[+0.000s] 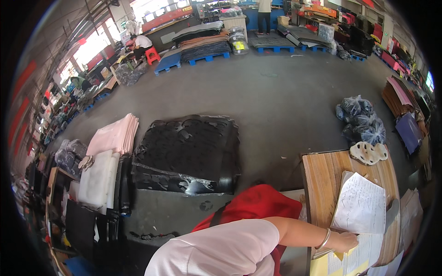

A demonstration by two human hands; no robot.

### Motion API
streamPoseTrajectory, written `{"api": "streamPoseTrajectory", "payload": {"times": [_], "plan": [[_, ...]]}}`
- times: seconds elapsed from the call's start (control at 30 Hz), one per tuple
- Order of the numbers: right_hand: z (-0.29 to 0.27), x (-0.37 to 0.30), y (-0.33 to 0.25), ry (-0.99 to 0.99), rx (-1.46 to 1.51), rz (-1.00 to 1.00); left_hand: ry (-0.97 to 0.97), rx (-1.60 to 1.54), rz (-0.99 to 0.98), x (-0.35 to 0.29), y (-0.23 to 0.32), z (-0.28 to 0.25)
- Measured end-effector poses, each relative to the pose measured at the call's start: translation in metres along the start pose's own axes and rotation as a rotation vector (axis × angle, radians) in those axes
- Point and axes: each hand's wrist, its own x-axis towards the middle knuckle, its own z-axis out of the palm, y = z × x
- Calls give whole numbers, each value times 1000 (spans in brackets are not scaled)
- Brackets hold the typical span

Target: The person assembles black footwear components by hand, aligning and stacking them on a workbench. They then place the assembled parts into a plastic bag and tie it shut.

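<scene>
My left hand (344,242), with a bangle at the wrist, reaches across to the wooden table on the right. Its fingers are curled down on a paper sheet (368,250) with printed lines, and a yellow paper edge (339,255) pokes out below them. Just beyond lies a white sheet with handwriting (360,202), on top of other papers. A grey, flat, rounded piece (392,215) sits beside it. My pale sleeve and a red cloth (258,202) fill the lower middle. My right hand does not show.
The wooden table (317,170) carries a cream cut-out piece (368,153) at its far end. A large black stack of sheets (189,152) stands ahead on the floor. Pink sheets (115,133) lie at left, bagged bundles (361,119) beyond the table. Other people work far off.
</scene>
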Motion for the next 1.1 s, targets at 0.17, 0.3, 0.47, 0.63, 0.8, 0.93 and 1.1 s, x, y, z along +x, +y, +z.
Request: {"api": "streamPoseTrajectory", "payload": {"times": [0.17,0.3,0.47,0.63,0.8,0.93,1.1], "plan": [[15,-16,14,354,-176,-368,110,70,117,-20,19,-38],[38,-14,28,506,-90,-467,431,-733,-137,-18,29,-56],[47,-9,21,494,354,-560,828,-878,-163,-8,-8,-49],[53,-29,5,536,440,-257,580,-451,-246,-39,-63,-94],[55,-24,7,540,421,-219,681,240,9,-68,-29,-118],[56,-15,6,453,497,-179,489,114,88,-85,-2,-105],[43,-18,13,633,666,-10,374,48,123,-95,6,-91]]}}
